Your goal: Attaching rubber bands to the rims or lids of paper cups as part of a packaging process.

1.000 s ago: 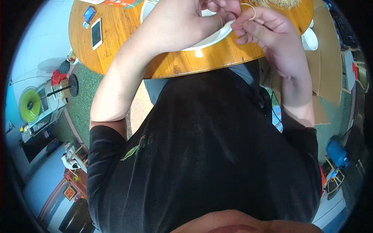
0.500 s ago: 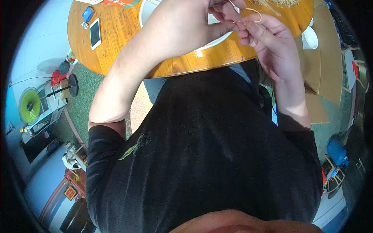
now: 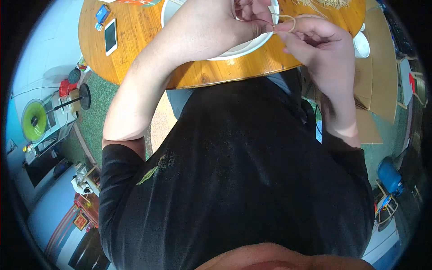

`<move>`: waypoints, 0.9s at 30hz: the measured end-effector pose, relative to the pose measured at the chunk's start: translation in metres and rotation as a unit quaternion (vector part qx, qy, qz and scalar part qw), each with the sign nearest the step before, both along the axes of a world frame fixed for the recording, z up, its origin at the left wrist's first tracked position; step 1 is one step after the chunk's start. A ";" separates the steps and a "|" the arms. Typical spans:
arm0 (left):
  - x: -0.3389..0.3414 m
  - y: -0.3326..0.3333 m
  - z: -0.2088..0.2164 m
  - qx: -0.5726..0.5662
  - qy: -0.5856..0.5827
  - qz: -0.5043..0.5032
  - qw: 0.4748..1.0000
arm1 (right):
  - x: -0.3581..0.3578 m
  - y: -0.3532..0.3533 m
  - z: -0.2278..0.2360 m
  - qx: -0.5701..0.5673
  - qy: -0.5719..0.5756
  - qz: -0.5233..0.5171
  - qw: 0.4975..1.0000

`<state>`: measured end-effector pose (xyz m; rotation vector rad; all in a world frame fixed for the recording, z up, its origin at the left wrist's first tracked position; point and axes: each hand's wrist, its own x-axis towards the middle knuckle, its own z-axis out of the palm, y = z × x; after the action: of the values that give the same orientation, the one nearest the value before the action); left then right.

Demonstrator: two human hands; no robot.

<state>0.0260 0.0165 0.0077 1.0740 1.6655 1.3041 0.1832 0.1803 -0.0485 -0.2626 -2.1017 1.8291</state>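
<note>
A thin pale-yellow cord (image 3: 293, 23) runs between my two hands in a small loop, above the right side of a white basin (image 3: 245, 51). My left hand (image 3: 216, 29) reaches across the basin, its thumb and finger pinched at the cord's left end. On the other side, my right hand (image 3: 328, 47) grips the cord between thumb and forefinger, the other fingers curled in. The fingertips of both hands nearly meet. Whatever the left palm covers is hidden. A bundle of similar pale strands (image 3: 330, 3) lies at the table's far right.
The round wooden table (image 3: 135, 49) has a white phone (image 3: 110, 37) and a small blue packet (image 3: 102, 14) at its left. To the right stand a white cup (image 3: 361, 45) and opened cardboard (image 3: 382, 76). A fan (image 3: 35, 120) is at far left.
My right hand has turned, its knuckles now further right, and its fingertips have straightened toward the left ones. My left hand has shifted slightly left. The cord's loop sits a little lower and left.
</note>
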 end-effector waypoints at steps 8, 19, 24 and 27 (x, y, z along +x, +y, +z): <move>0.002 0.000 0.005 -0.032 0.030 0.011 0.999 | -0.004 -0.021 0.004 0.294 0.145 -0.109 0.939; 0.005 0.001 0.006 0.017 0.024 0.012 0.999 | -0.023 -0.011 -0.040 0.432 0.363 -0.184 0.805; 0.001 0.002 0.003 0.044 0.009 0.009 0.999 | -0.026 -0.014 -0.035 0.403 0.368 -0.176 0.819; -0.001 0.001 -0.004 0.086 -0.064 0.007 0.994 | -0.023 -0.014 -0.030 0.405 0.352 -0.161 0.828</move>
<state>0.0254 0.0179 0.0041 1.0543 1.4903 1.5149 0.1601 0.1659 -0.0790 0.2373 -1.8962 0.5655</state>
